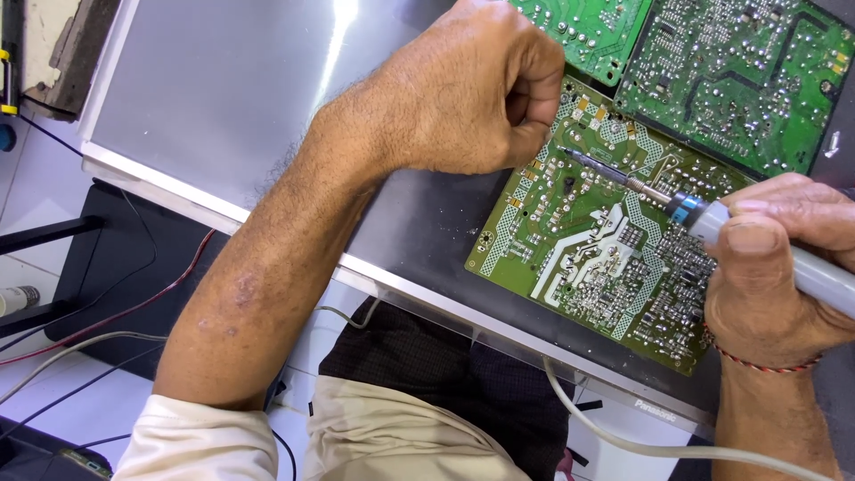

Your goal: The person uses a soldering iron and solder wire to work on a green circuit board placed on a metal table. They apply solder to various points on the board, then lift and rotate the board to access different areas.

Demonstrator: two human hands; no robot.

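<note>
A green circuit board (588, 240) lies solder side up on a dark, shiny panel (223, 89). My right hand (775, 267) grips a grey soldering iron (704, 214) with a blue ring; its metal tip reaches left and touches the board near its upper edge. My left hand (472, 89) is curled into a loose fist at the board's top left corner, fingers pinched together there. Whether it pinches anything is hidden. A red thread bracelet (757, 363) circles my right wrist.
Two more green circuit boards (739, 71) lie at the top right. A grey cable (623, 436) runs off the panel's near edge. Red and black wires (134, 303) cross the white surface at the left. My lap in dark and beige cloth (419, 419) is below.
</note>
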